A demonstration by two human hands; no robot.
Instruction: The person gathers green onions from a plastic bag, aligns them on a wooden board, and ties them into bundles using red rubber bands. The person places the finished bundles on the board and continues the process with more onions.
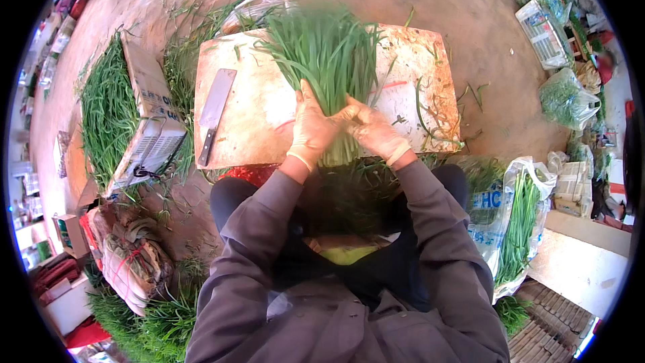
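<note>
A large bunch of long green leaves, probably garlic chives (pixel 327 55), is gathered between my hands over a pale worn board (pixel 252 126). My gloved left hand (pixel 313 123) grips the left side of the bunch near its pale stem ends. On the right side, my gloved right hand (pixel 375 128) closes around the same stems, its fingers meeting the left hand at the front. The leaf tips fan out toward the board's far edge and are blurred. A cleaver (pixel 217 103) with a dark handle lies flat on the board's left part.
To the left, a white crate (pixel 151 131) is heaped with green leaves (pixel 108 111). A clear bag of long green stalks (pixel 521 222) stands at my right. Leaf scraps (pixel 428 116) litter the board's right side. Behind the board sits a plastic bag (pixel 257 7).
</note>
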